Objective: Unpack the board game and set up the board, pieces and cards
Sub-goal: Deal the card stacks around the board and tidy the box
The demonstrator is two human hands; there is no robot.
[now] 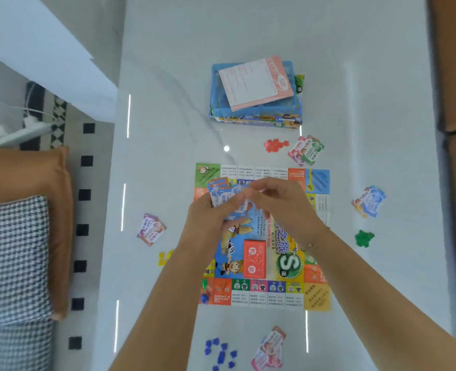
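Bright, even overhead light. Strip-light glare streaks on glossy table [168, 145]; faint shadows. Soft focus throughout; wide-angle bending at edges; hands slightly blurred.

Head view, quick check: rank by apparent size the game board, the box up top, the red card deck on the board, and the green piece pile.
1. game board, partly behind the arms
2. box, farther away
3. red card deck
4. green piece pile
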